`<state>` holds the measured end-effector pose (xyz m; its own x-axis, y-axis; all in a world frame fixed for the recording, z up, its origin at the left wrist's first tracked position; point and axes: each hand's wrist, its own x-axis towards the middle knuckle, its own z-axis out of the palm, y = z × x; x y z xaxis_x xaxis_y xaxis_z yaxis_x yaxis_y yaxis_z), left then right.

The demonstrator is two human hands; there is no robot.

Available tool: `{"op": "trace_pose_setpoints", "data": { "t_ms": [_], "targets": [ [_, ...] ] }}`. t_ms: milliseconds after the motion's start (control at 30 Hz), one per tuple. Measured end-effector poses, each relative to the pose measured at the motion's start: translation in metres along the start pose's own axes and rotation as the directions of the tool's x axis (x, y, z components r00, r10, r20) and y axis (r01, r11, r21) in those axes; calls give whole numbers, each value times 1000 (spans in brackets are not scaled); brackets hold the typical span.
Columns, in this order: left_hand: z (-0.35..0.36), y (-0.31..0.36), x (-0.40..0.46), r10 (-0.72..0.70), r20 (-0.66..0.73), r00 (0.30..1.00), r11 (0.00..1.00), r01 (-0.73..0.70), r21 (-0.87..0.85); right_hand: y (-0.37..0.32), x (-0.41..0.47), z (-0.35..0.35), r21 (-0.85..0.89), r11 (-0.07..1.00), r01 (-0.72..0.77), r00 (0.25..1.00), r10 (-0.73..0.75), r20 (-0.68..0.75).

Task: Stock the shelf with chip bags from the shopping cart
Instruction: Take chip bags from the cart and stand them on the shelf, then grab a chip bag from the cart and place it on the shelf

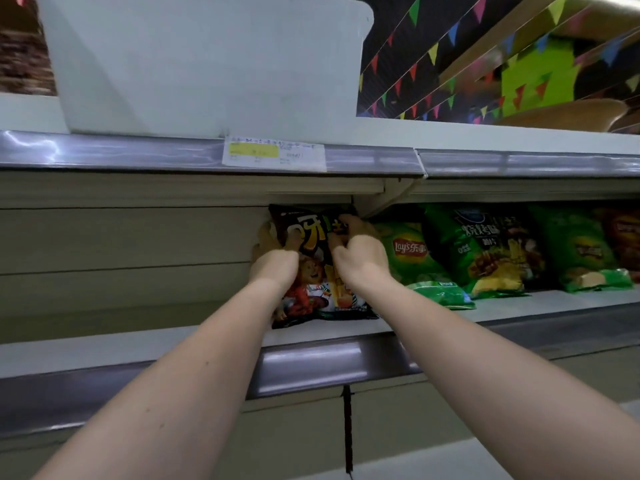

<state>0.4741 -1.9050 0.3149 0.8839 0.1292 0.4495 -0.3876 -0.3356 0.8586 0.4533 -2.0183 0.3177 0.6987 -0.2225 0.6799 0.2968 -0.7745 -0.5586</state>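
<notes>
Both hands, left hand (273, 245) and right hand (356, 245), have their fingers curled round the upper part of the black chip bag (318, 292), holding it upright on the shelf (173, 344) just beside the green bags (412, 258), evidently to seat it in line.

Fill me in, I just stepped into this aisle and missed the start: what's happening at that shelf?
A person is stocking chips. Both hands, the left hand and the right hand, hold a black chip bag upright on the shelf, fingers curled round its upper part. It stands just left of a row of green chip bags already in place. The shelf space to its left holds no bags yet.
</notes>
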Motion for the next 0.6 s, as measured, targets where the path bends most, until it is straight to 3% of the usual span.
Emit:
{"op": "trace_pose_setpoints", "data": {
  "t_ms": [100, 300, 433, 600],
  "targets": [
    [-20, 6, -2, 31, -164, 986, 999, -27, 31, -27, -11, -2, 16, 998, 61, 995, -62, 82],
    [-92, -13, -34, 108, -372, 922, 985, -47, 168, -81, -45, 32, 301, 946, 118, 958, -189, 218],
    [-153, -32, -70, 120, -485, 866, 951, 41, 307, -135, -84, 66, 464, 864, 198, 873, -370, 317],
    [-251, -52, -127, 70, -633, 771, 916, 202, 347, -212, -150, 102, 597, 776, 204, 729, -527, 436]
  ]
}}
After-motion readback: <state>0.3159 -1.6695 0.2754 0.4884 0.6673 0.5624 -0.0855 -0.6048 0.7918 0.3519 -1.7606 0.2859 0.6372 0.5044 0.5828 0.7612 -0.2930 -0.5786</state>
